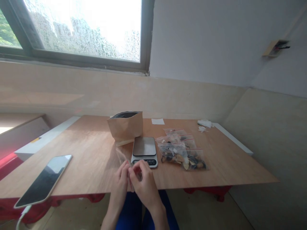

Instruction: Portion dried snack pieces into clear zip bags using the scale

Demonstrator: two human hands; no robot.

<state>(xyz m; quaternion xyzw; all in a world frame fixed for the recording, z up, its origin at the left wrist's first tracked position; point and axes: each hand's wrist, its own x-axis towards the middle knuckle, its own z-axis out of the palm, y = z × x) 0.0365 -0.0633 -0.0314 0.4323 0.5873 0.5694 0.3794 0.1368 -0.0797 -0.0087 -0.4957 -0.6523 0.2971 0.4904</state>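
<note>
Both hands meet at the table's front edge, just before a kitchen scale with a bare metal plate. My left hand is closed on a clear zip bag with a pinkish-red strip. My right hand pinches the same bag near its strip, thumb and forefinger close together. Much of the bag is hidden behind the fingers, so its contents cannot be made out. Behind the scale, to the left, stands an open brown paper pouch. Several filled zip bags with dark and tan dried pieces lie right of the scale.
A phone with a white cable rests at the wooden table's left front edge. White paper lies near the wall, with crumpled scraps at the back right. Red stools show beneath the tabletop.
</note>
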